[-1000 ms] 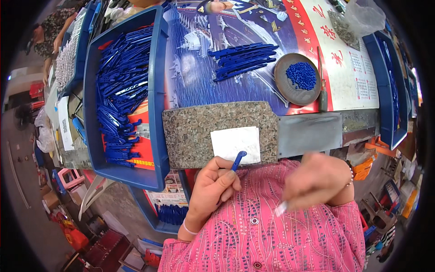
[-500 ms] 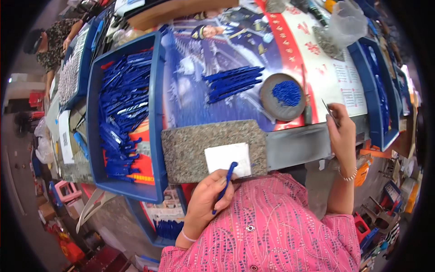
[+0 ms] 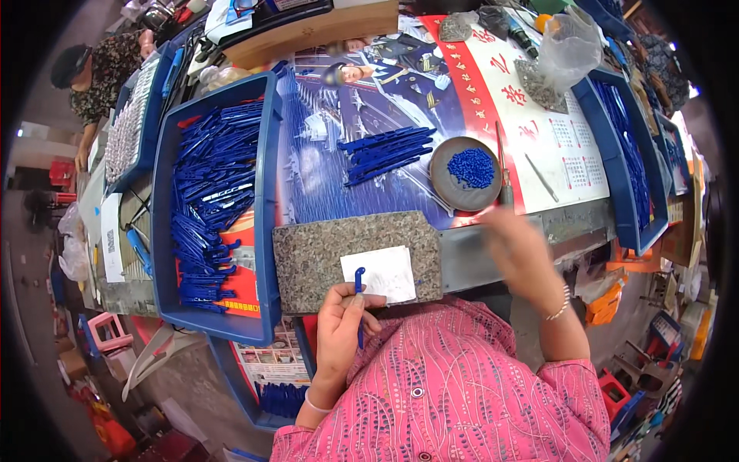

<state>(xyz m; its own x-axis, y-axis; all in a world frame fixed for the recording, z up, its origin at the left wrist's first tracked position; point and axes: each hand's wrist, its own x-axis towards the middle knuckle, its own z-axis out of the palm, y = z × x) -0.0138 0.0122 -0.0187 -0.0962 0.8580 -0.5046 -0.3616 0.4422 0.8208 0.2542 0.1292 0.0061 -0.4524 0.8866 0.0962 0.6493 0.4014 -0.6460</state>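
My left hand (image 3: 339, 327) is closed on a slim blue plastic piece (image 3: 359, 277) with a rounded, hooked top end, held upright at the near edge of a folded white paper pad (image 3: 394, 271). The pad lies on a speckled stone slab (image 3: 308, 240). My right hand (image 3: 519, 250) is smeared by motion over the grey metal plate (image 3: 469, 266) right of the slab; its fingers cannot be made out. Beyond it stands a round dish (image 3: 441, 187) of tiny blue parts (image 3: 471, 168). Pointed tweezers (image 3: 544, 177) lie on the poster, apart from the hand.
Several blue strips (image 3: 387, 154) lie on the poster left of the dish. A thin-shafted tool (image 3: 504, 165) lies along the dish's right side. Blue bins (image 3: 271, 208) of similar strips flank the work area. A clear plastic bag (image 3: 570, 50) sits at far right. A person (image 3: 96, 81) is at far left.
The tweezers have left my right hand and now lie on the poster. That hand has swung left toward the slab. My left hand has turned the blue piece more upright and shifted slightly left.
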